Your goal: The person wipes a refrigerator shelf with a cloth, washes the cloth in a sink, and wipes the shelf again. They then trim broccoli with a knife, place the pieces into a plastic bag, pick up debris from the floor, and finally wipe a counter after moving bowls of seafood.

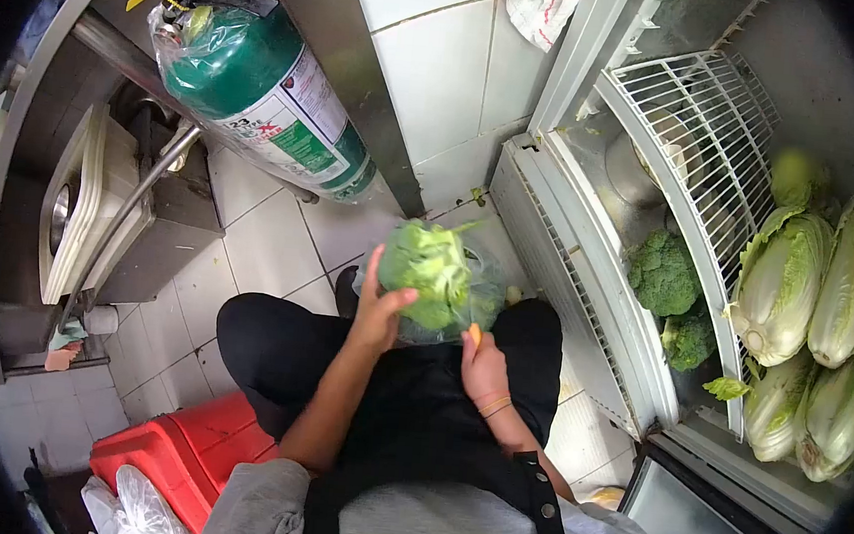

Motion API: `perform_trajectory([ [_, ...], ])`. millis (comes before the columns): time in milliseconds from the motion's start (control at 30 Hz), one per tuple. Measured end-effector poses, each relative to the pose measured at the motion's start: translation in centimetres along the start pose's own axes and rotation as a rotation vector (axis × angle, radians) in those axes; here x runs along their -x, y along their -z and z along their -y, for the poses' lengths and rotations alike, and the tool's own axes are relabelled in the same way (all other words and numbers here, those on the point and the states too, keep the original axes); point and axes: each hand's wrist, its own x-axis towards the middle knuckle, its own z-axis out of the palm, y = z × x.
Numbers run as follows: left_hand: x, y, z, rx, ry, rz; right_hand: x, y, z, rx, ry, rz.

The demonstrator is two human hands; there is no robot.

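Observation:
Over my lap, my left hand [381,307] grips a head of broccoli [428,275] from its left side, with the pale cut stems facing up. My right hand [485,369] is closed around a small orange handle [475,334] just below and to the right of the broccoli. Any blade on it cannot be made out. A clear plastic bag [487,284] lies beneath and beside the broccoli, with more green showing through it. A band circles my right wrist.
An open fridge [601,281] at the right holds broccoli [663,274] below a white wire rack [693,137] and napa cabbages [785,285] beside it. A green extinguisher [259,103] stands upper left. A red container [182,449] is at lower left.

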Motion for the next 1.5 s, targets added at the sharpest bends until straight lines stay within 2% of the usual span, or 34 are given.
perform_trajectory([
  [33,0.0,0.3,-0.6,0.116,0.026,0.0,-0.6,-0.1,-1.1,-0.011,-0.001,0.002],
  [100,-0.3,0.8,-0.9,0.013,-0.06,0.029,-1.5,0.1,-2.3,-0.014,-0.048,0.018],
  [200,-0.8,-0.4,-1.3,0.027,-0.027,0.0,-2.8,-0.3,-4.6,-0.065,-0.036,0.072],
  [233,-1.4,-0.9,-1.4,0.008,-0.041,0.056,-2.8,0.0,-4.5,-0.087,-0.043,0.07],
  [267,-1.7,-2.3,-2.0,0.006,-0.066,0.129,-2.8,0.2,-4.6,-0.097,0.075,0.029],
  [300,-2.2,-3.9,-2.7,0.013,-0.089,0.194,-3.4,-0.5,-5.8,-0.177,-0.003,0.12],
  [333,-2.7,-6.2,-3.9,-0.033,-0.113,0.279,-2.9,1.9,-3.8,-0.343,-0.177,0.278],
  [367,-3.3,-8.6,-5.2,-0.079,-0.141,0.357,-3.1,1.9,-4.3,-0.396,-0.168,0.312],
  [433,-5.1,-13.7,-7.7,-0.318,-0.356,0.533,-3.9,1.4,-5.3,-0.44,-0.148,0.395],
  [500,-6.8,-20.3,-9.3,-0.407,-0.645,0.664,-4.4,0.9,-5.4,-0.513,-0.127,0.413],
  [567,-9.3,-26.7,-10.6,-0.663,-0.988,0.706,-4.9,-0.2,-5.8,-0.63,-0.09,0.427],
  [667,-14.1,-35.3,-9.7,-1.013,-1.332,0.826,-5.5,-2.7,-6.7,-0.662,-0.058,0.409],
  [700,-16.0,-37.6,-8.7,-1.118,-1.41,0.867,-5.3,-3.8,-7.3,-0.616,0.024,0.291],
  [733,-18.4,-39.9,-7.4,-1.213,-1.464,0.872,-5.2,-4.4,-7.8,-0.569,0.102,0.173],
  [767,-20.6,-42.0,-6.2,-1.306,-1.514,0.875,-5.0,-4.3,-8.2,-0.573,0.1,0.163],
  [833,-23.5,-45.6,-4.8,-1.514,-1.547,0.815,-4.1,-3.7,-7.9,-0.542,0.036,0.122],
  [867,-26.1,-47.4,-3.5,-1.505,-1.553,0.837,-3.6,-2.7,-7.4,-0.562,-0.017,0.128],
  [933,-31.2,-49.9,-0.3,-1.702,-1.766,0.45,-2.6,-1.6,-7.2,-0.546,-0.047,0.07],
  [967,-32.3,-50.1,0.7,-1.684,-1.776,0.467,-2.4,-1.3,-7.4,-0.515,-0.069,0.03],
  [1033,-33.6,-50.3,1.6,-1.79,-1.074,0.578,-2.8,-2.5,-8.9,-0.48,-0.07,-0.037],
  [1067,-31.8,-51.0,0.8,-2.052,-1.061,0.521,-2.8,-3.1,-9.5,-0.442,-0.07,-0.072],
  [1133,-34.9,-52.4,1.3,-1.847,-1.219,0.692,-2.7,-3.6,-10.1,-0.46,0.062,-0.213],
  [1167,-30.9,-51.1,-2.0,-1.697,-1.54,0.857,-3.0,-3.4,-10.0,-0.405,0.062,-0.246],
  [1200,-27.3,-47.7,-4.6,-1.548,-1.483,0.864,-3.1,-4.3,-11.2,-0.634,-0.002,0.023],
  [1233,-23.1,-44.4,-7.7,-1.392,-1.429,0.876,-2.9,-0.7,-8.3,-0.613,-0.23,0.177],
  [1267,-18.8,-41.0,-10.8,-1.234,-1.381,0.89,-2.8,-0.4,-8.0,-0.686,-0.208,0.196],
  [1300,-15.1,-37.0,-12.5,-0.976,-1.303,1.021,-3.0,-0.4,-8.2,-0.764,-0.211,0.245],
  [1333,-13.6,-32.9,-12.4,-1.04,-1.257,0.963,-2.8,0.2,-8.0,-0.726,-0.205,0.264],
  [1433,-11.5,-23.3,-12.0,-1.037,-0.387,1.488,-2.6,1.3,-6.3,-0.677,-0.173,0.348],
  [1500,-13.6,-17.1,-8.3,-1.177,0.321,1.415,-2.5,1.6,-5.8,-0.654,-0.177,0.404],
])
